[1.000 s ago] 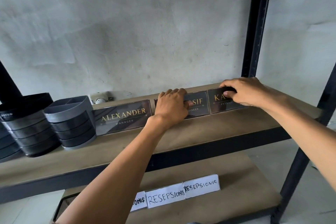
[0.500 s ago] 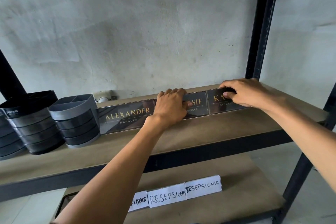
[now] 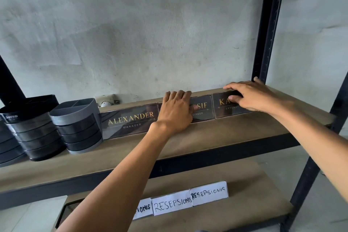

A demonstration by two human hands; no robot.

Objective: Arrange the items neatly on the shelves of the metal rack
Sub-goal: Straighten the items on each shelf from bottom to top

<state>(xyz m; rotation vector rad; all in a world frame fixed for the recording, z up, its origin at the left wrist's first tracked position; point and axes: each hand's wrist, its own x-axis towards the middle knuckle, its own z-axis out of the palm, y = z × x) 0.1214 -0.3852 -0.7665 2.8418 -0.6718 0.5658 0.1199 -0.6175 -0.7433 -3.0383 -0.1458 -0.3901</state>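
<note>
middle nameplate: dark glossy rectangular middle nameplate [image 3: 202, 109] with gold lettering, "SIF" and "GINEER" readable. Stands upright, butted against the right end of the ALEXANDER nameplate [image 3: 130, 121].
left hand: left hand [image 3: 176, 112] grips it, fingers curled over the top edge, thumb on the front face. Covers its left half.
right nameplate: same dark glossy right nameplate [image 3: 223, 108], gold "KA" showing. Upright, second to the right of the ALEXANDER nameplate, edge to edge with the middle one.
right hand: right hand [image 3: 252, 96] pinches its top, fingers over the edge, thumb on the front.
ALEXANDER nameplate: dark, gold "ALEXANDER / MANAGER", upright.
upper shelf: brown wooden board on a black metal frame, upper shelf [image 3: 216, 137]; carries the ALEXANDER nameplate and the row.
grey organiser: round grey plastic compartmented grey organiser [image 3: 79, 124], just beside the ALEXANDER nameplate's left end.
black organiser: similar black organiser [image 3: 33, 130], further left.
rear post: black perforated metal rear post [image 3: 269, 24], well right of the ALEXANDER nameplate.
white cards: three white cards [image 3: 209, 193] hand-lettered "RESEPSIONIS", in a row on the wooden lower shelf [image 3: 248, 216], below and right of the ALEXANDER nameplate.
</note>
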